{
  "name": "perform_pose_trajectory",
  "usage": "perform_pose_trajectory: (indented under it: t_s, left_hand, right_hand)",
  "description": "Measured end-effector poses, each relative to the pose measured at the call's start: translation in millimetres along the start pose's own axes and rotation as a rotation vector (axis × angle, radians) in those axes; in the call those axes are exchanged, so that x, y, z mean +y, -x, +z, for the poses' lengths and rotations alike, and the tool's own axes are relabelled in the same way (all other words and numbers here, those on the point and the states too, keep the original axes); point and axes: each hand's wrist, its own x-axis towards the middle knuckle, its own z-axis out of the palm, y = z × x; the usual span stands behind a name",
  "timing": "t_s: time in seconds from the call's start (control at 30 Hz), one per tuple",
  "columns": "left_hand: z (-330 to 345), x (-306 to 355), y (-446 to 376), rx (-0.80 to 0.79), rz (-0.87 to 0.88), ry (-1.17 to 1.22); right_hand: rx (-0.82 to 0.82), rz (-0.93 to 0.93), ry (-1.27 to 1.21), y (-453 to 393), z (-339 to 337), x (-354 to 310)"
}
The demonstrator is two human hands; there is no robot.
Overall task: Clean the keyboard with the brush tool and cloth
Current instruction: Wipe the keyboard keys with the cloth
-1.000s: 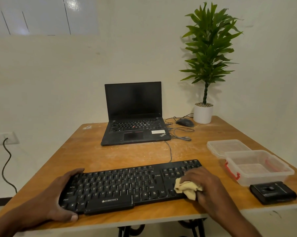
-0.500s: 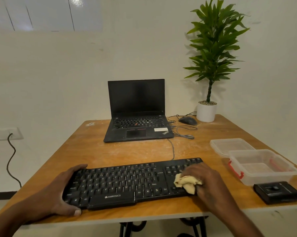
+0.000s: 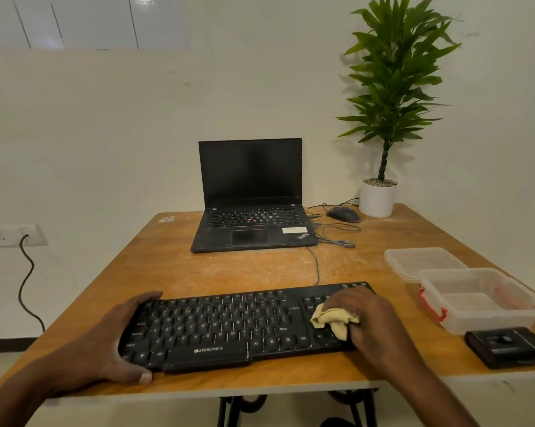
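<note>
On the wooden table (image 3: pixel 198 272) lies the black keyboard (image 3: pixel 229 328). The left hand (image 3: pixel 106 349) clasps its left end, while the right hand (image 3: pixel 370 322) curls around a bunched yellow cloth (image 3: pixel 334 320), pressing it onto the right-side keys.

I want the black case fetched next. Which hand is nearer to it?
Right. The right hand, pressing the cloth on the keyboard's right end, is beside the black case; the left hand grips the far left end.

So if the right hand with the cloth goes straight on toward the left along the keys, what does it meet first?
Only keys of the keyboard at first; going on, the right hand and cloth would probably reach the left hand at the far end.
</note>
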Motion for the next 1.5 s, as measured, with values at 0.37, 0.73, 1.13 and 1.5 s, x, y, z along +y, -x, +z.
perform_pose_trajectory:
  t_s: [0.37, 0.73, 1.13, 1.5]
  left_hand:
    - [1.3, 0.9, 0.6, 0.009, 0.01, 0.013]
    - [0.4, -3.0, -1.0, 0.004, 0.007, 0.015]
    - [-0.6, -2.5, -4.1, -0.018, 0.006, 0.015]
    - [-2.6, -2.3, -20.4, -0.028, -0.001, 0.05]
  right_hand:
    - [0.141, 0.107, 0.017, -9.2, -5.4, 11.5]
    - [0.171, 0.185, 0.023, -9.1, -34.9, 45.7]
    - [0.087, 0.14, 0.013, -40.2, -20.0, 38.1]
    - [-0.037, 0.074, 0.047, -59.1, -7.4, 34.8]
